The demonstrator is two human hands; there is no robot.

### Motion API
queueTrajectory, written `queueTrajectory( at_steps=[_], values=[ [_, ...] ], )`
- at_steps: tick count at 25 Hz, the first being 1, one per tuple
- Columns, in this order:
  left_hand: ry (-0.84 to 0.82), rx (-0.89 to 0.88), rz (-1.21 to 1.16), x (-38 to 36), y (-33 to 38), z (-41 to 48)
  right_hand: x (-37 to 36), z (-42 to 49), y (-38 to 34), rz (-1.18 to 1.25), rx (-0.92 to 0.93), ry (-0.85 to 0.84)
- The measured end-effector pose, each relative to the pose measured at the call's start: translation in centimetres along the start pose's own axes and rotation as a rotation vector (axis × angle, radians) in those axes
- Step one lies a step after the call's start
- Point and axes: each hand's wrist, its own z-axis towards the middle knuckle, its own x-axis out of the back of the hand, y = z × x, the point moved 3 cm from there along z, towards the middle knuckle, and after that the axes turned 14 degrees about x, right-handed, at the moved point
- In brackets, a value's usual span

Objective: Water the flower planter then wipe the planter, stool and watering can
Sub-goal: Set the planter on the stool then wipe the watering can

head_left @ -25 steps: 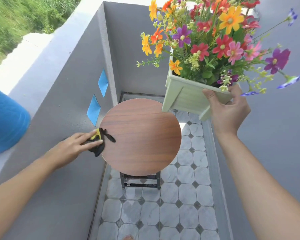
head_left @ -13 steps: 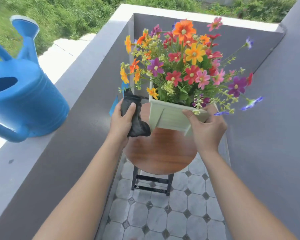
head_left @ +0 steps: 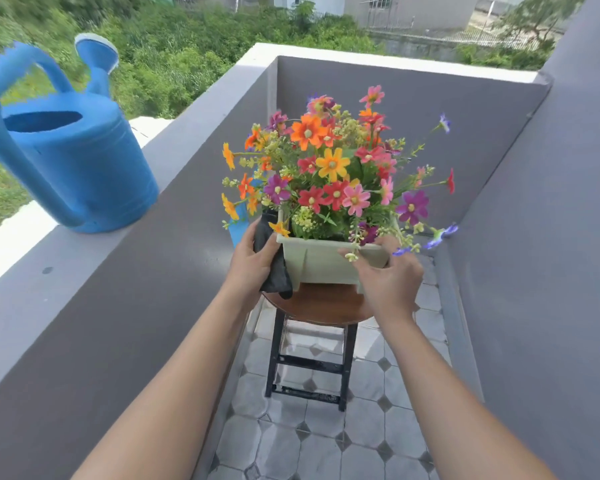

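A pale green planter [head_left: 321, 261] full of bright flowers [head_left: 329, 164] rests on the round wooden stool [head_left: 323, 304]. My left hand [head_left: 252, 263] presses a dark cloth [head_left: 276, 271] against the planter's left end. My right hand [head_left: 387, 278] grips the planter's front right corner. A big blue watering can [head_left: 73, 164] stands on top of the grey parapet wall [head_left: 94, 268] at the left, apart from both hands.
Grey walls close in the narrow balcony on the left, far end and right. The floor [head_left: 323, 441] is pale tile; the stool's black legs [head_left: 309, 368] stand on it. A blue patch [head_left: 238, 230] is stuck on the left wall.
The planter came down from mid-air onto the stool. My left hand left the stool's edge and brought the cloth to the planter's left end. The view tilted up.
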Motion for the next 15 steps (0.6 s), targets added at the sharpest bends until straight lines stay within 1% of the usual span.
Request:
queueTrajectory(
  at_steps=[3, 6, 10, 12, 14, 15],
  values=[
    [-0.013, -0.017, -0.022, 0.1, -0.6, 0.3, -0.7, -0.4, 0.8, -0.013, -0.016, -0.016],
    [-0.011, -0.044, -0.034, -0.1, -0.6, 0.4, -0.8, -0.7, 0.9, -0.034, -0.021, 0.003],
    [-0.030, -0.036, -0.033, -0.1, -0.6, 0.7, -0.7, -0.6, 0.4, -0.026, -0.001, 0.005],
    [-0.009, -0.007, -0.029, 0.2, -0.8, 0.7, -0.7, -0.7, 0.0, 0.002, -0.027, -0.041],
    [0.032, 0.041, -0.057, 0.7, -1.2, -0.1, -0.7, -1.7, -0.7, 0.092, -0.110, -0.136],
    [0.062, 0.061, -0.077, 0.9, -1.4, -1.1, -0.6, -2.6, -0.9, 0.147, -0.145, -0.154]
  ],
)
